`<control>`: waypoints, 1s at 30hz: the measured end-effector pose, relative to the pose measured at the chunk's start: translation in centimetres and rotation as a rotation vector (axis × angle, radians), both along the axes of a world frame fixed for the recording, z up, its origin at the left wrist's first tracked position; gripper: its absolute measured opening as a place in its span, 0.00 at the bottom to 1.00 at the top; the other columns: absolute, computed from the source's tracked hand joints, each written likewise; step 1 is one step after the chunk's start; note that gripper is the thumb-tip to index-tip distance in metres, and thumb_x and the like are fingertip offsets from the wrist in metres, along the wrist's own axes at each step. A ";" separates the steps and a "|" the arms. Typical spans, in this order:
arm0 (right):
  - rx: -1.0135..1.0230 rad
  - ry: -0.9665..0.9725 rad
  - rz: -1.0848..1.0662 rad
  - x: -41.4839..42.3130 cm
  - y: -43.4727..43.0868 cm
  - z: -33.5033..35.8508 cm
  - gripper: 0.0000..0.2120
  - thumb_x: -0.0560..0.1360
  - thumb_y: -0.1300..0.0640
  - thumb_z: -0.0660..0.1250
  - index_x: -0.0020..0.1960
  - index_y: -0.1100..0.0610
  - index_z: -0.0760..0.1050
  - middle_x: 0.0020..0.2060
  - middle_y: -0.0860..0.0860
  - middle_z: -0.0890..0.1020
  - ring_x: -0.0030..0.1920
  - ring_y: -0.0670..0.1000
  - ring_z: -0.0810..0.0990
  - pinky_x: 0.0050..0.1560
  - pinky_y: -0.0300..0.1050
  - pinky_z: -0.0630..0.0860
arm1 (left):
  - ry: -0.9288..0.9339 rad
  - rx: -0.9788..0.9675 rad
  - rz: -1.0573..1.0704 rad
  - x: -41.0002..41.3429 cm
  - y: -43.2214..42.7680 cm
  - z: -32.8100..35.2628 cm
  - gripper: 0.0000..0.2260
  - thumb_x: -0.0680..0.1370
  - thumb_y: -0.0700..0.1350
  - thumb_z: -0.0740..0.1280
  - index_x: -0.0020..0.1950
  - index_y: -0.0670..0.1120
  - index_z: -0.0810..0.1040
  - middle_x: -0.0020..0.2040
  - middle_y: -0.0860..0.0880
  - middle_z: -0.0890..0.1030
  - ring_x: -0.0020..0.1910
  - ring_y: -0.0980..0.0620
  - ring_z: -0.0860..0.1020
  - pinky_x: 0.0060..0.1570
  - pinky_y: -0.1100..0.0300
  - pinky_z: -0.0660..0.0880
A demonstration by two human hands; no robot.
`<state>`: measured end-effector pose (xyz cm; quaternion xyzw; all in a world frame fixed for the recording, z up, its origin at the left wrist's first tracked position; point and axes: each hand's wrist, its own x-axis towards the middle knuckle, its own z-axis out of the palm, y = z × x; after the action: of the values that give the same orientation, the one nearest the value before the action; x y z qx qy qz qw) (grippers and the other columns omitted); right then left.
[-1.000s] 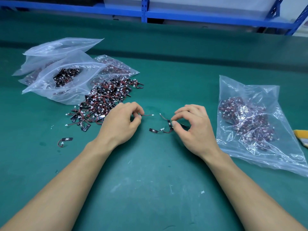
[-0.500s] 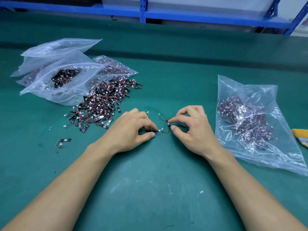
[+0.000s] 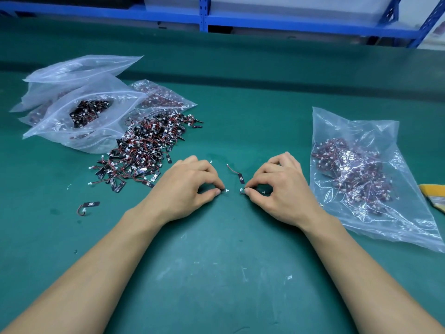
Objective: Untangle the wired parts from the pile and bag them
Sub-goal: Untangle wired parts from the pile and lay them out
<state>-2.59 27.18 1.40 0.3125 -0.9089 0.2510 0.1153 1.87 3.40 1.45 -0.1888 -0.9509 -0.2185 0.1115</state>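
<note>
Just two bare arms and hands in the shot

The left forearm [image 3: 96, 273] and right forearm [image 3: 356, 273] are bare skin from the bottom edge of the shot up to the wrists. The left hand [image 3: 185, 186] and right hand [image 3: 284, 189] are bare too (anything above the elbows is out of shot, so can't say what's worn up there). Both forearms look slim and smooth and narrow toward the wrists. The knuckles show as soft ridges on the backs of both hands. The nails [image 3: 218, 193] look short and plain, as far as I can tell at this size.
</note>
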 end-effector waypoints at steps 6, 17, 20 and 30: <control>0.019 -0.009 -0.018 -0.2 0.4 0.0 0.02 0.72 0.51 0.76 0.44 0.48 0.85 0.41 0.42 0.82 0.51 0.50 0.70 0.69 0.62 0.63 | 0.050 0.014 0.023 -0.3 0.4 -0.4 0.07 0.77 0.42 0.71 0.52 0.53 0.84 0.52 0.60 0.82 0.44 0.54 0.68 0.48 0.49 0.73; -0.052 -0.040 -0.084 -0.9 1.7 0.5 0.07 0.71 0.61 0.73 0.45 0.49 0.85 0.43 0.45 0.82 0.51 0.54 0.73 0.60 0.56 0.69 | 0.091 0.003 0.024 -0.1 2.2 0.2 0.25 0.71 0.38 0.61 0.67 0.52 0.76 0.60 0.60 0.79 0.56 0.52 0.71 0.56 0.52 0.66; -0.013 -0.056 -0.081 -1.0 1.8 0.4 0.08 0.72 0.59 0.73 0.46 0.47 0.86 0.44 0.43 0.82 0.52 0.52 0.72 0.61 0.51 0.66 | -0.035 -0.073 -0.087 0.0 3.3 0.0 0.30 0.71 0.41 0.58 0.74 0.52 0.70 0.63 0.59 0.77 0.66 0.55 0.67 0.68 0.55 0.59; 0.021 -0.128 -0.181 -1.5 2.4 0.4 0.08 0.73 0.58 0.70 0.42 0.46 0.83 0.40 0.42 0.81 0.50 0.49 0.69 0.61 0.48 0.63 | -0.051 0.096 -0.114 0.4 2.2 0.1 0.25 0.73 0.42 0.65 0.71 0.52 0.73 0.61 0.61 0.78 0.65 0.56 0.70 0.68 0.53 0.66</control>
<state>-4.06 29.58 1.78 0.2135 -0.9414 0.2498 0.0759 2.27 5.64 1.56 -0.2315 -0.9296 -0.2744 0.0835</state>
